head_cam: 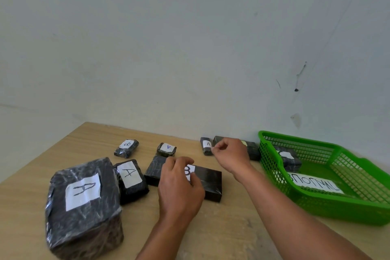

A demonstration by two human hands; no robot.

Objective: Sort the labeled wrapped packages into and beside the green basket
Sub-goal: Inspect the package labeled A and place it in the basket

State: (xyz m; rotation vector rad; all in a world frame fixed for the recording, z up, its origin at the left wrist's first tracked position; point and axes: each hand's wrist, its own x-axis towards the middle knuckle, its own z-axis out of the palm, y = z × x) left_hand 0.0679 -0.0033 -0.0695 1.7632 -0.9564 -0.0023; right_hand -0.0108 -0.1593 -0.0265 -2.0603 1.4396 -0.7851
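Head view, centre frame: left hand curled over flat B package on counter, fingers at its label, grip unclear. Right hand pinching small A package left of green basket. Glossy black wrap, boxy, probably stiff, slippery; best gripped across short edges.

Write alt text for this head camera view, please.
A person's left hand rests on a flat black package marked B while the right hand reaches a small package marked A, on a wooden table beside a green basket.
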